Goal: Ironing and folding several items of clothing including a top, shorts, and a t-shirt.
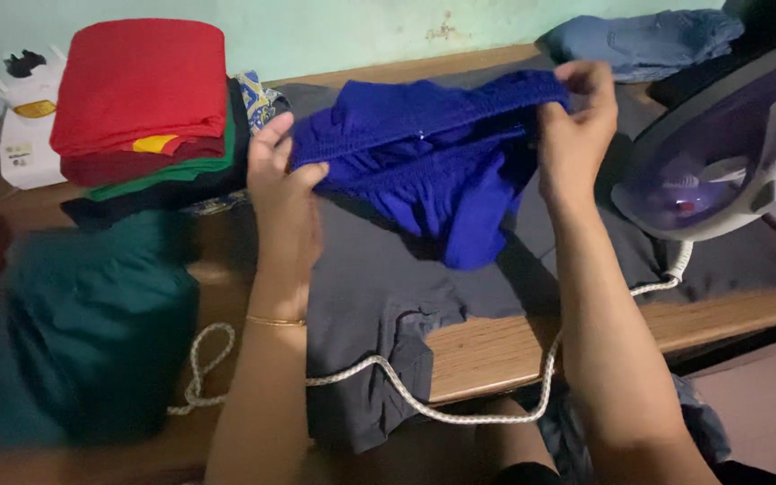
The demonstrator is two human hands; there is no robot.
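Note:
Both my hands hold up a royal blue pair of shorts [424, 157] by its gathered elastic waistband. My left hand [282, 184] grips the band's left end, thumb on top. My right hand [577, 126] pinches the right end, a little higher. The shorts hang over a dark grey cloth [379, 296] spread on a low wooden board [496, 346]. A thin gold bangle sits on my left wrist.
A stack of folded clothes, red on top [141, 85], stands at the back left. A purple and white iron [729, 153] rests at the right, its braided white cord [388, 377] trailing across the board's front. A dark green garment [83, 323] lies left; blue jeans [648, 40] lie at the back right.

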